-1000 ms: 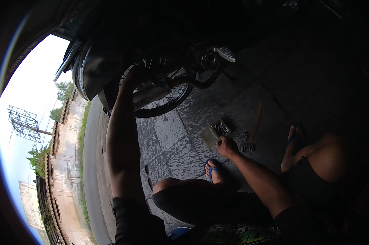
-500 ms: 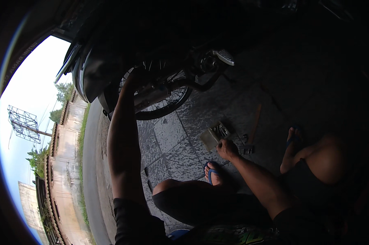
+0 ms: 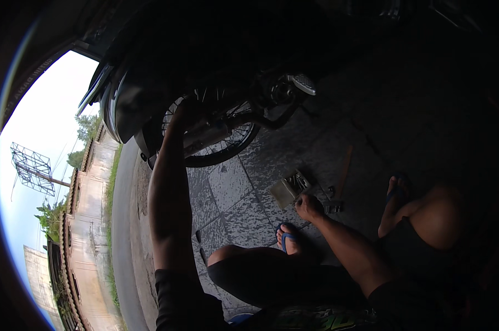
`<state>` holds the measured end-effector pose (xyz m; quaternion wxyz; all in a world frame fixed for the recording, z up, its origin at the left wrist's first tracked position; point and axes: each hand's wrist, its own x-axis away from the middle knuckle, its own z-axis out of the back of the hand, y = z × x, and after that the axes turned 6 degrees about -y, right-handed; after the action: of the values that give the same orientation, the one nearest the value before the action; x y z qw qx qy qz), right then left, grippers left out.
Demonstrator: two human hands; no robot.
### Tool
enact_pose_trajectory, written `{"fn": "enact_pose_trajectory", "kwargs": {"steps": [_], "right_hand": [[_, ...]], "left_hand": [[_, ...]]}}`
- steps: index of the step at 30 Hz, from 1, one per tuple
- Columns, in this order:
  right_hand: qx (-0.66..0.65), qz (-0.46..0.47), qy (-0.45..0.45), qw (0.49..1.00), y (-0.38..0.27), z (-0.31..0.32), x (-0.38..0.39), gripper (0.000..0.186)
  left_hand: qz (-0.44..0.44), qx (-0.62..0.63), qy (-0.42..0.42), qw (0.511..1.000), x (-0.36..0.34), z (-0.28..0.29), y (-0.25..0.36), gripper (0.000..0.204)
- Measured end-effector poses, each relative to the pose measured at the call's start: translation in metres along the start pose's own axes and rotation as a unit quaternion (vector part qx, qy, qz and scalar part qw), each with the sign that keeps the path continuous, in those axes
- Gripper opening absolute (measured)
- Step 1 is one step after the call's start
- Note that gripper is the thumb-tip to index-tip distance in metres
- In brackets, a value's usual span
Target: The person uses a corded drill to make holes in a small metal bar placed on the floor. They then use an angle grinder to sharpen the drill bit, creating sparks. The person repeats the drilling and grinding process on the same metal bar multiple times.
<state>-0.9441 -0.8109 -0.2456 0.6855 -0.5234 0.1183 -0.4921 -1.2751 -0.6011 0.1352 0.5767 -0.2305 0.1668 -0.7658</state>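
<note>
My left arm reaches up to a motorcycle (image 3: 129, 99), and my left hand (image 3: 187, 110) is in deep shadow by the spoked wheel (image 3: 235, 148) and the silencer (image 3: 205, 135). Its fingers cannot be made out. Low over the tiled floor, my right hand (image 3: 309, 208) is closed at the near edge of a small open box (image 3: 283, 194). Metal pieces (image 3: 299, 180) that look like sockets lie in the box. Whatever the right fingers hold, if anything, is too dark to name. Just right of this hand sits a dark ribbed block (image 3: 332, 207).
A long thin reddish-brown strip (image 3: 346, 168) lies on the floor beyond the block, with a small dark round part (image 3: 331, 189) beside it. My feet in blue flip-flops (image 3: 286, 238) flank the box. A road (image 3: 129, 237) and a wall (image 3: 86, 237) are outside at left.
My right hand has drawn back slightly toward me from the box, showing more of its contents. My left hand stays by the wheel. The whole view has shifted a little.
</note>
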Motion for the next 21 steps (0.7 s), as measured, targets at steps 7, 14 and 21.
{"fn": "enact_pose_trajectory", "kwargs": {"steps": [7, 14, 21], "right_hand": [[0.003, -0.009, 0.038, 0.999, 0.004, -0.002, 0.001, 0.028], [0.005, -0.059, 0.002, 0.998, 0.017, 0.003, -0.002, 0.029], [0.009, -0.055, 0.013, 0.998, 0.014, 0.001, 0.001, 0.030]], "left_hand": [[-0.015, -0.011, -0.047, 0.999, 0.006, 0.050, 0.028, 0.032], [-0.035, 0.568, -0.087, 0.818, 0.019, 0.055, 0.072, 0.020], [-0.161, 0.690, -0.088, 0.700, -0.013, 0.009, 0.127, 0.033]]}}
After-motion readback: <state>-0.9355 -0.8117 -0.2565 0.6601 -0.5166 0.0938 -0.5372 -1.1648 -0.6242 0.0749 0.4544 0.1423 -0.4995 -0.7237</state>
